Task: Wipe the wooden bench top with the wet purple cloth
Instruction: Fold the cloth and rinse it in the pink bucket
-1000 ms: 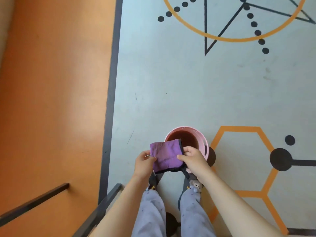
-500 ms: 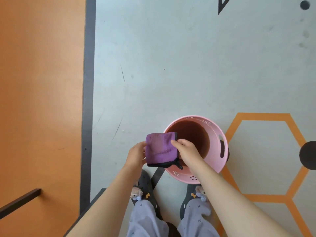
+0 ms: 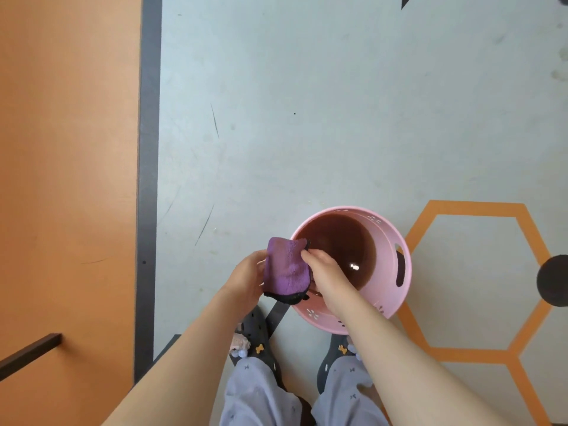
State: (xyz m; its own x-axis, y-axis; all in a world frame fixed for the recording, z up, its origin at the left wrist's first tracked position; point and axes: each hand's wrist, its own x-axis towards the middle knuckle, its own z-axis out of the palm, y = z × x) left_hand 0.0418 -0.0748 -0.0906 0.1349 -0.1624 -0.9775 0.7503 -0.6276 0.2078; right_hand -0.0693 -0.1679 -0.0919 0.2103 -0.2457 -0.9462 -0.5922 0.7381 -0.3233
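Observation:
A folded purple cloth with a black hem is held between both hands, just above the left rim of a pink bucket. My left hand grips its left side. My right hand pinches its right edge, over the bucket's brown water. The orange wooden surface fills the left of the view; I cannot tell whether it is the bench top.
The pink bucket stands on a grey floor with orange hexagon lines and a black dot at the right. A dark strip borders the orange area. A black bar crosses the lower left. My two dark clogs are below the bucket.
The view has tilted down and closed in on the bucket. Both hands folded the cloth smaller and brought it to the bucket's left rim.

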